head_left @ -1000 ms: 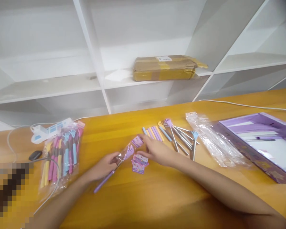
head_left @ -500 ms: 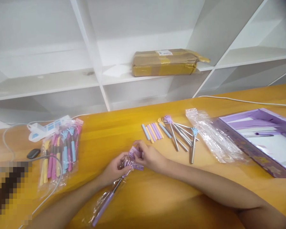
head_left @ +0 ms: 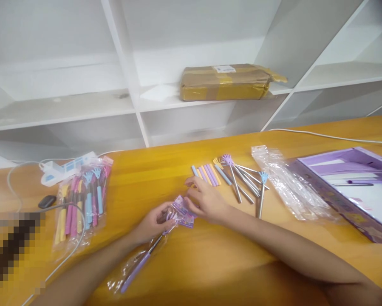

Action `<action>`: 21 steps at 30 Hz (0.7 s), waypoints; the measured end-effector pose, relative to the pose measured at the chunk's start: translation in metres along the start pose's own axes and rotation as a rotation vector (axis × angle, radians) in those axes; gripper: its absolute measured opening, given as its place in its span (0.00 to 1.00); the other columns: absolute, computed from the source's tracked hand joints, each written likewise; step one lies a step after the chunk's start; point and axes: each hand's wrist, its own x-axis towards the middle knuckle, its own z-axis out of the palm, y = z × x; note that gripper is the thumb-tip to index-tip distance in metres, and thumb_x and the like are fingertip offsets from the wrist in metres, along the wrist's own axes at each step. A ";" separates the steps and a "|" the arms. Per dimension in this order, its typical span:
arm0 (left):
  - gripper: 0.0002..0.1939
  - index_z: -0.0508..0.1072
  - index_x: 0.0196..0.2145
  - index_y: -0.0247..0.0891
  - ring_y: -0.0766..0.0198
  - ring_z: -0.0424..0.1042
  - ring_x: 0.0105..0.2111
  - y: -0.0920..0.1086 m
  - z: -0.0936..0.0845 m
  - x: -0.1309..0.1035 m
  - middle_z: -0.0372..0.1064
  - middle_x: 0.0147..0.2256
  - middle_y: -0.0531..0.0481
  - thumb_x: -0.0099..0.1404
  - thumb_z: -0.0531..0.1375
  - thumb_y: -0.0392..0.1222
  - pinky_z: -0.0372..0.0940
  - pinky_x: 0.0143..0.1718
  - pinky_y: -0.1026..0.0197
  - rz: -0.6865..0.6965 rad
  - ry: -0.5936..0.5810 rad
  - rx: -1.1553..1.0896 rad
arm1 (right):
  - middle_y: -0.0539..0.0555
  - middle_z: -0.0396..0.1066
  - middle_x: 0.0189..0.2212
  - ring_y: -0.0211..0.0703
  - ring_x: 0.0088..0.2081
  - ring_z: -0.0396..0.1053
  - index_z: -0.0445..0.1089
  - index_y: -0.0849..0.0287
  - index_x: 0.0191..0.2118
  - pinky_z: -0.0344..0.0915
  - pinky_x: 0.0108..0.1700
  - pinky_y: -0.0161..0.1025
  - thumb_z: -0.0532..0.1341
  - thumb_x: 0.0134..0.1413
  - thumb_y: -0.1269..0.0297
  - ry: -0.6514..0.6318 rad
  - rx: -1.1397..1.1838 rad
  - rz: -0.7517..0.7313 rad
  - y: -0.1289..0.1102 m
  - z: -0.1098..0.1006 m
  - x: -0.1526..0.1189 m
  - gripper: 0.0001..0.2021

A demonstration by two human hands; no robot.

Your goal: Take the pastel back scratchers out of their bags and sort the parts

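Note:
Pinched in my left hand [head_left: 157, 221] is a purple back scratcher [head_left: 136, 271] with a metal rod, inside a clear plastic sleeve [head_left: 127, 267]. Its handle points down towards the near edge, and the hand-shaped head is partly covered by my fingers. At the top of the sleeve a purple printed card [head_left: 186, 214] sticks out. My right hand [head_left: 206, 199] is just right of the card, fingers apart and curved; whether the thumb touches the card I cannot tell. Beyond it lie several coloured handle tubes [head_left: 210, 173] and several metal rods [head_left: 243, 176], some with hand-shaped heads.
Bagged back scratchers [head_left: 80, 204] lie at left beside a power strip [head_left: 68, 169], a small black object [head_left: 47, 201] and a cable [head_left: 82, 229]. Clear sleeves [head_left: 283, 182] and a purple box [head_left: 346, 212] are at right. A taped carton [head_left: 224, 85] rests on the shelf behind.
My right hand has let go of the printed card and moved slightly right, its fingers spreading. The left hand keeps hold of the bagged back scratcher. The view has shifted slightly.

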 end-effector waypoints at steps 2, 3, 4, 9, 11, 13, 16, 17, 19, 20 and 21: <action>0.28 0.70 0.64 0.39 0.51 0.72 0.57 0.000 0.000 0.001 0.74 0.56 0.41 0.71 0.68 0.52 0.64 0.59 0.53 0.014 -0.009 -0.001 | 0.62 0.68 0.51 0.48 0.51 0.71 0.72 0.58 0.38 0.73 0.54 0.47 0.59 0.71 0.63 -0.070 0.165 0.060 0.000 -0.004 0.002 0.08; 0.28 0.70 0.63 0.39 0.51 0.72 0.56 0.000 0.000 0.001 0.74 0.56 0.41 0.71 0.68 0.52 0.64 0.59 0.54 0.013 -0.011 0.003 | 0.61 0.68 0.51 0.46 0.51 0.71 0.72 0.58 0.39 0.72 0.55 0.46 0.59 0.72 0.63 -0.107 0.246 0.079 0.001 -0.005 0.003 0.09; 0.28 0.70 0.63 0.39 0.52 0.72 0.56 0.000 -0.001 0.001 0.74 0.56 0.41 0.71 0.68 0.52 0.64 0.59 0.54 0.012 -0.010 0.010 | 0.60 0.67 0.51 0.45 0.52 0.71 0.72 0.58 0.39 0.72 0.55 0.45 0.59 0.72 0.63 -0.133 0.310 0.089 0.001 -0.007 0.005 0.09; 0.25 0.73 0.57 0.37 0.54 0.74 0.51 0.002 -0.003 0.001 0.75 0.50 0.43 0.70 0.68 0.54 0.65 0.54 0.57 0.025 0.020 0.025 | 0.60 0.67 0.50 0.48 0.53 0.70 0.72 0.58 0.38 0.69 0.58 0.49 0.58 0.74 0.63 -0.115 0.321 0.156 0.007 -0.027 0.016 0.10; 0.24 0.74 0.55 0.37 0.56 0.74 0.47 0.003 -0.004 0.001 0.76 0.48 0.43 0.69 0.69 0.55 0.67 0.49 0.60 0.016 0.028 -0.012 | 0.61 0.68 0.51 0.49 0.52 0.69 0.73 0.58 0.37 0.69 0.58 0.51 0.57 0.74 0.61 -0.139 0.280 0.191 0.012 -0.039 0.019 0.12; 0.24 0.75 0.53 0.37 0.62 0.74 0.38 0.003 -0.005 0.002 0.75 0.42 0.46 0.67 0.71 0.55 0.66 0.39 0.64 0.003 0.044 -0.093 | 0.60 0.68 0.49 0.49 0.50 0.70 0.74 0.57 0.37 0.69 0.56 0.50 0.57 0.74 0.59 -0.215 0.266 0.201 0.017 -0.046 0.019 0.14; 0.26 0.73 0.51 0.37 0.70 0.66 0.25 0.002 -0.007 0.003 0.73 0.36 0.51 0.64 0.72 0.56 0.59 0.26 0.68 -0.021 0.083 -0.213 | 0.57 0.68 0.44 0.45 0.43 0.71 0.75 0.57 0.37 0.69 0.51 0.46 0.58 0.74 0.56 -0.369 0.275 0.225 0.021 -0.042 0.015 0.15; 0.27 0.73 0.51 0.37 0.71 0.65 0.23 0.002 -0.008 0.003 0.73 0.35 0.51 0.64 0.73 0.56 0.58 0.25 0.68 -0.027 0.095 -0.230 | 0.56 0.68 0.43 0.44 0.42 0.70 0.76 0.57 0.38 0.69 0.49 0.45 0.59 0.73 0.55 -0.400 0.271 0.241 0.020 -0.037 0.013 0.14; 0.28 0.73 0.51 0.36 0.70 0.67 0.25 0.001 -0.010 0.004 0.74 0.36 0.50 0.63 0.74 0.56 0.60 0.27 0.67 -0.035 0.105 -0.230 | 0.55 0.68 0.43 0.43 0.40 0.70 0.76 0.56 0.42 0.68 0.46 0.43 0.63 0.70 0.53 -0.425 0.269 0.269 0.015 -0.027 0.009 0.12; 0.28 0.73 0.51 0.36 0.68 0.69 0.27 0.000 -0.010 0.004 0.75 0.38 0.49 0.62 0.74 0.56 0.62 0.29 0.67 -0.036 0.099 -0.221 | 0.55 0.68 0.43 0.43 0.40 0.69 0.75 0.56 0.43 0.67 0.45 0.41 0.66 0.67 0.52 -0.426 0.282 0.275 0.011 -0.022 0.009 0.12; 0.29 0.73 0.51 0.36 0.67 0.72 0.30 -0.001 -0.011 0.005 0.76 0.40 0.47 0.62 0.75 0.55 0.63 0.32 0.67 -0.037 0.086 -0.210 | 0.55 0.68 0.43 0.43 0.40 0.68 0.75 0.57 0.44 0.67 0.43 0.40 0.69 0.64 0.51 -0.423 0.307 0.277 0.006 -0.018 0.008 0.14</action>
